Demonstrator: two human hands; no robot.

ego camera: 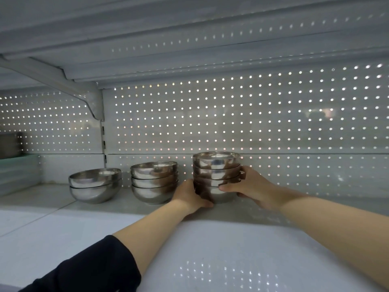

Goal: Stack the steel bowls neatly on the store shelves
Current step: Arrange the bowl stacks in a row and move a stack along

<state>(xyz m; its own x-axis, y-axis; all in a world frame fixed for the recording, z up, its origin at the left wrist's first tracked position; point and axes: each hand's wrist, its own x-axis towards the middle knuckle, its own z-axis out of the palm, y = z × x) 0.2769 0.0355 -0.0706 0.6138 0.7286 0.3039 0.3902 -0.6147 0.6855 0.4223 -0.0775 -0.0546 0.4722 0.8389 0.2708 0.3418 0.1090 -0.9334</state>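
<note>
Now both hands clasped around the tallest stack of bowls, four steel bowls nested upright. Standing on the white shelf, close against the perforated back panel. Left hand wrapped round the lower left side of that stack, thumb curled along its base where bowl meets shelf: grip grasping the stack. Right hand cupped round the right side, thumb lying across the front of the lowest bowls, fingers reaching behind the rims: grip likewise grasping the stack. Cannot tell whether the stack rests fully on the shelf or hangs just off it.

Just left of the tallest stack, nearly touching the left hand: a middle stack of three bowls, upright, rims level. Further left of the tallest stack, well apart from it: a low stack of two bowls, its upper bowl seated a little askew. All three set in a row along the back of the shelf.

Dark sleeve pushed up the left forearm; right forearm bare. Above the tallest stack, the underside of an upper shelf, carried by a bracket up and to the left. Far left of the tallest stack, at the frame's edge, a blurred grey object over a pale block, too indistinct to name.
</note>
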